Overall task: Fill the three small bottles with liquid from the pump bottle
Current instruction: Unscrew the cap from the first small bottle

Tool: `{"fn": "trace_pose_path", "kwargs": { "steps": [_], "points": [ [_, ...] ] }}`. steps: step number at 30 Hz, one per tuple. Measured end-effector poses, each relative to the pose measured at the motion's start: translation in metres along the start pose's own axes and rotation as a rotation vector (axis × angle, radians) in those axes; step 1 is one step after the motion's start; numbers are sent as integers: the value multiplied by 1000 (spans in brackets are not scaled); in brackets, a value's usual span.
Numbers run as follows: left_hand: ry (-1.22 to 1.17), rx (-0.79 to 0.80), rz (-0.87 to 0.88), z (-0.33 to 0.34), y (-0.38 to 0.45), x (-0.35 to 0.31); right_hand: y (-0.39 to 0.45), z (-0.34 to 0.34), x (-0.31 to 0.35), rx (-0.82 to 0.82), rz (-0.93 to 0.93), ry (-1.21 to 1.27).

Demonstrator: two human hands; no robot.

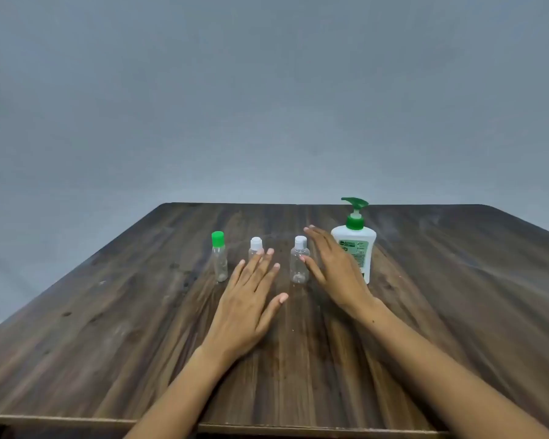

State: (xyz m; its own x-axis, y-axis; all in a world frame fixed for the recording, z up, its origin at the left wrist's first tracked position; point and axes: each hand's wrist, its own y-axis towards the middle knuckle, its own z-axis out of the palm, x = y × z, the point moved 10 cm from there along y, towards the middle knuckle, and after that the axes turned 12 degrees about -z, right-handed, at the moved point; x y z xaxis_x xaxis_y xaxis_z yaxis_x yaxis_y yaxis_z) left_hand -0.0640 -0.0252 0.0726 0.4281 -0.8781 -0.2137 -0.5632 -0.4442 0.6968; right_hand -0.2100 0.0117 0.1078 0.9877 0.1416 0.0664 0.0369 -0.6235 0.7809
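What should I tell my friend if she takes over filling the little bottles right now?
Left hand: open, flat, in front of the middle small bottle.
Right hand: open, between the right small bottle and the pump bottle, holding nothing.
The green-capped small bottle stands on the left of the row on the table.
Done: nothing; all three look empty, caps on.
Left: uncap, fill each from the pump, recap.
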Motion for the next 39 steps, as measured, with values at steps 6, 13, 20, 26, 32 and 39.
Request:
{"fn": "trace_pose_path", "kwargs": {
  "steps": [6, 13, 20, 26, 32, 39],
  "points": [
    [-72, -21, -23, -2, 3, 6, 22, 10, -12, -28, 66, 32],
    [-363, 12, -281, -5, 13, 21, 13, -16, -3, -117, 178, 350],
    [-649, 32, -349, -5, 12, 7, -9, -31, 34, 17, 178, 455],
    [-779, 56, -389, -4, 8, 8, -11, -31, 43, 57, 159, 444],
    [-856, 122, -455, 1, 4, 15, -5, -23, 52, 107, 123, 431],
    [-854, 162, -476, 4, 3, 18, 2, -20, 56, 183, 97, 476]
  ]
}}
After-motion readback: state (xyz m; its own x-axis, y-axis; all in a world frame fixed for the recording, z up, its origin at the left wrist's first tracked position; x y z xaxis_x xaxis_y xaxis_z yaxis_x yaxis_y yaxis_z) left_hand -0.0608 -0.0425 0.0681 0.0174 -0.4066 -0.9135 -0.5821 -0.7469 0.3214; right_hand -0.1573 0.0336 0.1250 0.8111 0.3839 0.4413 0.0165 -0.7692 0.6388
